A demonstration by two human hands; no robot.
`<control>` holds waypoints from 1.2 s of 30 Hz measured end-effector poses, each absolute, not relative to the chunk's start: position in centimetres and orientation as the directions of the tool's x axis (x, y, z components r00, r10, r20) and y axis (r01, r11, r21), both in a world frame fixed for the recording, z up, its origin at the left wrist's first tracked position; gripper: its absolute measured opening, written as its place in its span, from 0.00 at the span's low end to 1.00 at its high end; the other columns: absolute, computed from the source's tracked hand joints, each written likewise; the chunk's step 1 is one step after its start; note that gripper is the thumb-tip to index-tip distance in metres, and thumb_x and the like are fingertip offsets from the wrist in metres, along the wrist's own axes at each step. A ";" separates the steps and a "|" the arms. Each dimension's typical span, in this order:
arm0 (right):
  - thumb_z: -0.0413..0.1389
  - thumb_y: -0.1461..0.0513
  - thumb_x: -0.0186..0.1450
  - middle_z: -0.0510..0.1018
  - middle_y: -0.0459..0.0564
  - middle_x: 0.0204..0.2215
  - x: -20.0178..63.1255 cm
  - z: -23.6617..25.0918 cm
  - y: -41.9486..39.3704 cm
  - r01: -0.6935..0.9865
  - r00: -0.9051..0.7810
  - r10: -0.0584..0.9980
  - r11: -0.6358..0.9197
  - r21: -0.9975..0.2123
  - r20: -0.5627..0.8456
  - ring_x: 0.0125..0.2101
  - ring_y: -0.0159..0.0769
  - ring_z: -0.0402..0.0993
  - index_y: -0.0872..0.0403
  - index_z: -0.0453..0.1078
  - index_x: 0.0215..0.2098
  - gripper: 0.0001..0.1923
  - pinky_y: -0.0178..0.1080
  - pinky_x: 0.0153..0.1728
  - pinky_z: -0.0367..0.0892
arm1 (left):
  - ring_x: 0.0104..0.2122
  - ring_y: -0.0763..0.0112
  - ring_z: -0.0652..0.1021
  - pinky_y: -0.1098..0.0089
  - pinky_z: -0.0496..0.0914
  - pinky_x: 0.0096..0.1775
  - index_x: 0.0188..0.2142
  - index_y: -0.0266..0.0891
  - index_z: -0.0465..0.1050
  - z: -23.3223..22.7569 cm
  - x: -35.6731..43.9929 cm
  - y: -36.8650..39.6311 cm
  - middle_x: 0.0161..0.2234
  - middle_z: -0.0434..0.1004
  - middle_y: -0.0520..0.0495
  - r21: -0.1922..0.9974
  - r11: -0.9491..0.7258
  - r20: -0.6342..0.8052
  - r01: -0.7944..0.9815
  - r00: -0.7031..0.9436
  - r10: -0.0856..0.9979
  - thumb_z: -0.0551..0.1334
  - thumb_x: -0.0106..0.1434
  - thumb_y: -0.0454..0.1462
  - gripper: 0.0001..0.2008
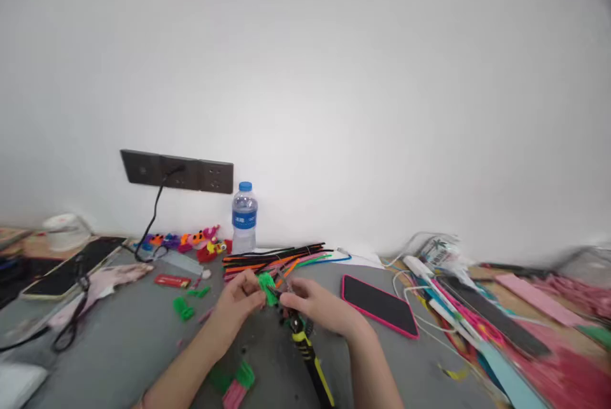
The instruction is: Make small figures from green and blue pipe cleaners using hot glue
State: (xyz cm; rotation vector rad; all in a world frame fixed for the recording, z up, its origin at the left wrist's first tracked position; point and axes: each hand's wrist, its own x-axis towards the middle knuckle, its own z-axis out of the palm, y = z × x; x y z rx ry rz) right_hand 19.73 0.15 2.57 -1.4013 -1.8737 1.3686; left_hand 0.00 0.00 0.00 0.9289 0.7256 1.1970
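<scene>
My left hand (242, 295) is closed in a pinch on a bright green fuzzy pipe-cleaner piece (268, 288). Close on its right, my right hand (312, 303) has its thumb and fingers drawn together beside the green piece. What those fingers grip is blurred. A pair of pliers (309, 358) with black and yellow handles extends from just under the right hand toward the near edge; its head is partly hidden by the fingers. Behind both hands lies a bundle of coloured pipe cleaners (274, 259). Loose green pieces (182, 308) and a pink-and-green piece (236, 390) rest around the left forearm.
A water bottle (244, 221) stands against the wall. A pink-edged phone (379, 306) lies right of the hands. Farther right are cables, strips and craft materials (458, 307). On the left are another phone (74, 267), a black cord (155, 208) and a red packet (172, 281).
</scene>
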 end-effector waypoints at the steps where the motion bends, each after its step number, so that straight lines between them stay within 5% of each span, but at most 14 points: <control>1: 0.56 0.44 0.62 0.76 0.49 0.33 19.7 2.6 0.1 0.469 -0.399 0.892 0.000 -0.883 -0.211 0.33 0.38 0.70 0.55 0.71 0.38 0.23 0.37 0.35 0.64 | 0.22 0.76 0.65 0.75 0.61 0.27 0.20 0.39 0.65 0.1 0.0 -0.1 0.18 0.63 0.58 0.889 0.102 0.003 -0.446 0.229 0.973 0.76 0.45 0.41 0.19; 36: 0.57 0.44 0.61 0.78 0.48 0.31 19.6 2.9 -0.1 0.456 -0.384 0.891 -0.046 -0.889 -0.243 0.32 0.38 0.71 0.54 0.72 0.39 0.23 0.37 0.35 0.64 | 0.24 0.75 0.67 0.74 0.62 0.29 0.23 0.40 0.65 0.2 -0.2 -0.2 0.21 0.65 0.57 0.877 0.120 0.006 -0.465 0.260 0.966 0.75 0.48 0.41 0.18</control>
